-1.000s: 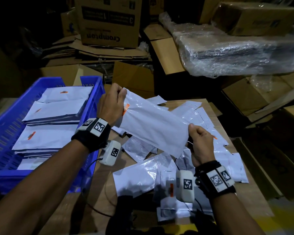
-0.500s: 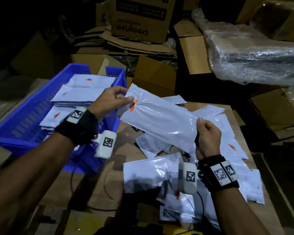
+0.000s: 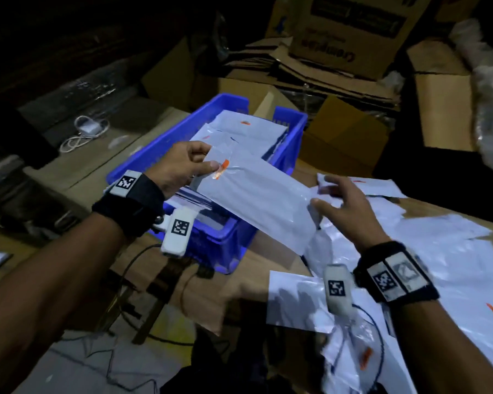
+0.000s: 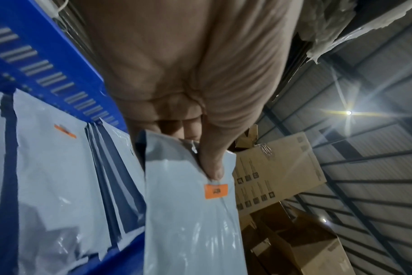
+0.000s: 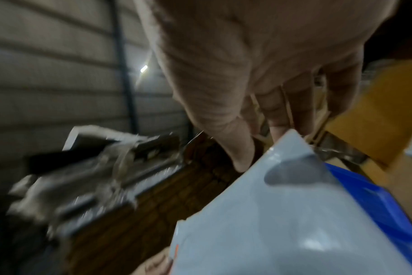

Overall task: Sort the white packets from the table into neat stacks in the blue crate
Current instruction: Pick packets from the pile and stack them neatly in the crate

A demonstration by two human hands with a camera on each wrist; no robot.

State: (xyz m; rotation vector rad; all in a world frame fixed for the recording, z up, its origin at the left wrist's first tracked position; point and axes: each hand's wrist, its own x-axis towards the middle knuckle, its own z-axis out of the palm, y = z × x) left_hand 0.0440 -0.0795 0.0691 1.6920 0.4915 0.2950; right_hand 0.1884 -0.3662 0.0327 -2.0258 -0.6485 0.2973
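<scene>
Where cardboard boxes crowd crate

A glossy, crinkled white plastic packet gleams above the smooth blue plastic crate. Beside the crate, matt brown cardboard boxes sit dull.

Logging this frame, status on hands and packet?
Left hand pinches white packet over blue crate. Right hand open, fingers spread at packet's end. Nothing blocking.
</scene>
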